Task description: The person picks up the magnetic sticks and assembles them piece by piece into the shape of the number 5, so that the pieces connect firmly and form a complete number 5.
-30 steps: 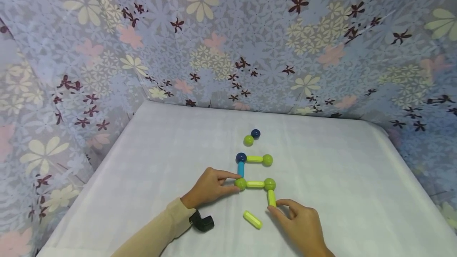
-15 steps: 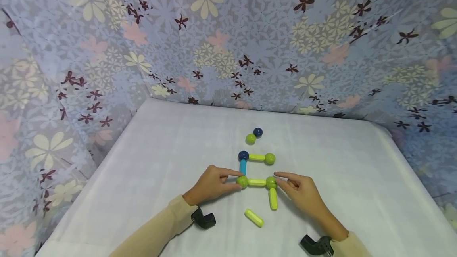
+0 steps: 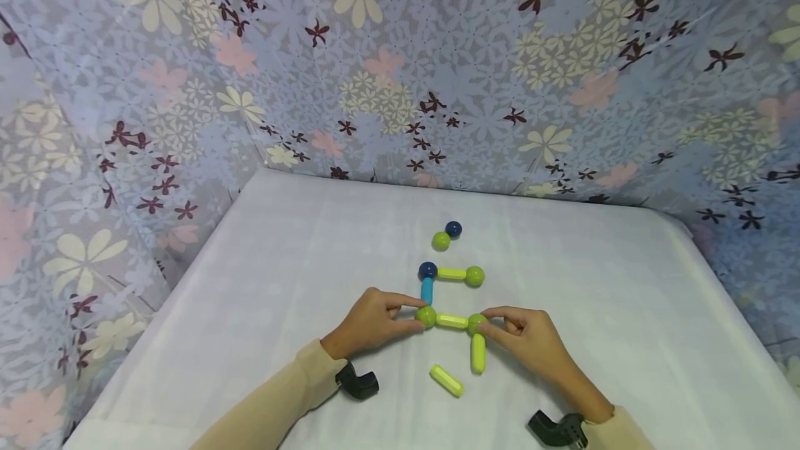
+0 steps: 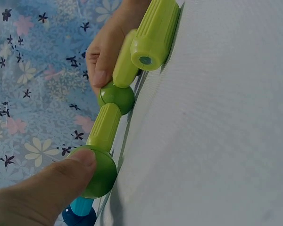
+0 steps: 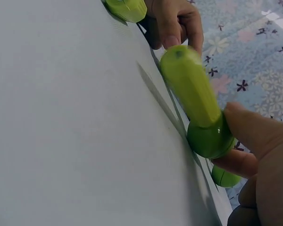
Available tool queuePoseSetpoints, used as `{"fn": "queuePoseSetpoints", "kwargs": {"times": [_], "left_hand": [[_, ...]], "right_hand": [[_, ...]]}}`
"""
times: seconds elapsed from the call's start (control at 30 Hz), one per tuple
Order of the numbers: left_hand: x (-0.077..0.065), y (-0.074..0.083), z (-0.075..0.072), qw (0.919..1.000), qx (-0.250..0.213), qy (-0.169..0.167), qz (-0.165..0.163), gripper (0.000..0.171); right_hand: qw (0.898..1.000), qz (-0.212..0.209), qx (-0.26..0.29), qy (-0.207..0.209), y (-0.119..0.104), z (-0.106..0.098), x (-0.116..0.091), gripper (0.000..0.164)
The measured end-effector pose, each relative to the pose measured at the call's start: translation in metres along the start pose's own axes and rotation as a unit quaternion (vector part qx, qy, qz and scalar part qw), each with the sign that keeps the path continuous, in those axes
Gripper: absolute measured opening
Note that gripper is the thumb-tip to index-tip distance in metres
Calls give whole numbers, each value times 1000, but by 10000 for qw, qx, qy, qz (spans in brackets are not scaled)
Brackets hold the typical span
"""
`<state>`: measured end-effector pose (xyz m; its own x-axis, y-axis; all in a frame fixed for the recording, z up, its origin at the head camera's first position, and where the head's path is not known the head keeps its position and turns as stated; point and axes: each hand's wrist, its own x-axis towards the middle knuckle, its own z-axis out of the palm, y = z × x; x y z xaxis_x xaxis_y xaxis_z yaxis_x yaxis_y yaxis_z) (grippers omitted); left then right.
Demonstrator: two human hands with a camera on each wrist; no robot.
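My left hand (image 3: 373, 325) pinches a green ball (image 3: 426, 317) between thumb and forefinger. A yellow-green rod (image 3: 452, 321) runs from it to a second green ball (image 3: 477, 324), which my right hand (image 3: 525, 337) pinches from the right side. From that second ball another yellow-green rod (image 3: 478, 354) points toward the front. Behind the left ball a blue rod (image 3: 427, 291) leads to a navy ball (image 3: 428, 270). A further yellow-green rod (image 3: 451, 273) joins the navy ball to a green end ball (image 3: 475, 276). In the right wrist view, thumb and finger grip the ball (image 5: 210, 136) below its rod.
A loose yellow-green rod (image 3: 446, 380) lies in front of the joined pieces. Behind them, a loose green ball (image 3: 441, 241) touches a navy ball (image 3: 453, 229). The white-covered table (image 3: 300, 242) ends at a flowered cloth (image 3: 400, 75) at the back.
My right hand has moved from the front rod up to the right green ball and now pinches it. The front rod has swung to point straighter forward. My left hand keeps its hold.
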<state>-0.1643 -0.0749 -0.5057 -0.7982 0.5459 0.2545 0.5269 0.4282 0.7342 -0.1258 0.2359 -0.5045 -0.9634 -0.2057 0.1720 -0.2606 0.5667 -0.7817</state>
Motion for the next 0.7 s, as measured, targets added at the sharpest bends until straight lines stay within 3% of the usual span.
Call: {"fn": "queuePoseSetpoints", "kwargs": {"times": [0.27,0.7], "left_hand": [[0,1,-2,10000,48,50,69,35],[2,1,-3,9995,-281,57,148,41]], "right_hand": [[9993,-132,-313,171,-1,2,2,28],[9992,-167,-300,188,-2,3,1,27]]}}
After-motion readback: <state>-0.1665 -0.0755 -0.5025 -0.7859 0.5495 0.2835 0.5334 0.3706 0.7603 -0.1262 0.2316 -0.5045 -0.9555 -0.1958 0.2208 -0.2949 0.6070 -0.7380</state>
